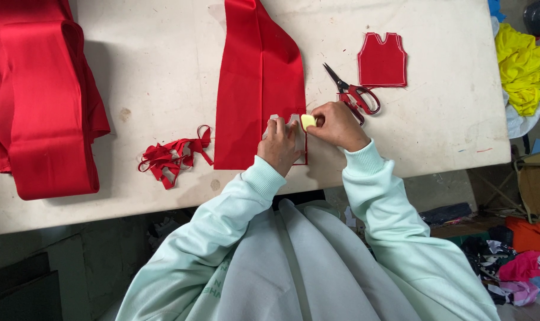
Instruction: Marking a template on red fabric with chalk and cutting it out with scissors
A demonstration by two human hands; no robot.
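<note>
Nearest to me are my pale mint sleeves, and from them my two hands go to the table edge. My left hand (280,145) lies flat, fingers spread, and presses a small pale template (285,126) onto the red cloth strip (258,83). My right hand (336,125) is just beside it, fingers pinched around a small yellow chalk piece (308,121), which touches the right edge of the template. My hands hide most of the template, so I cannot tell its full shape. To the left of the strip lies a heap of red scraps (173,157) on the white table (157,65). Just behind my right hand lie red-handled scissors (353,94), blades closed. Farther right lies a small red vest-shaped cut piece (382,60). At the far left lies a big folded red cloth (41,101). Beyond the right table edge hangs yellow cloth (521,65).
</note>
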